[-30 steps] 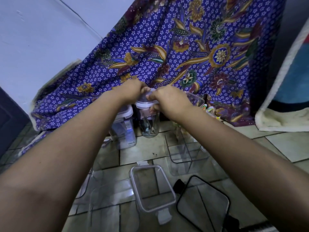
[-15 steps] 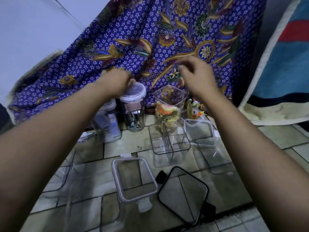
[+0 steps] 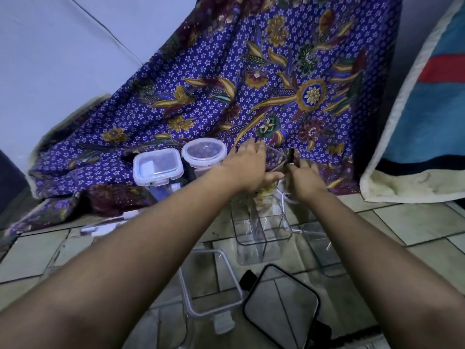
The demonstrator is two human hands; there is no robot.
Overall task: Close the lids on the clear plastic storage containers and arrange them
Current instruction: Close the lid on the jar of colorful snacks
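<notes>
A tall clear container [image 3: 260, 197] with colourful contents stands at the back, against the cloth. A clear lid [image 3: 275, 157] with a dark edge lies tilted over its mouth. My left hand [image 3: 247, 167] rests on the lid with fingers straight and spread. My right hand [image 3: 303, 178] pinches the lid's dark right edge. To the left stand a round jar [image 3: 203, 152] and a rectangular clip-lid box [image 3: 158, 166], both with lids on. Nearer me are an open square container [image 3: 261, 233], an open grey-rimmed container [image 3: 211, 283] and a loose black-rimmed lid [image 3: 280, 306].
A blue floral cloth [image 3: 251, 84] hangs behind the containers onto the tiled floor [image 3: 415, 222]. A striped rug [image 3: 427, 122] leans at the right. More clear containers lie at the left [image 3: 63, 255] and right [image 3: 322, 248].
Both hands left the round jar, now lidded, and moved right to the container with colourful contents. A lid now sits over that container, which was open half a second ago.
</notes>
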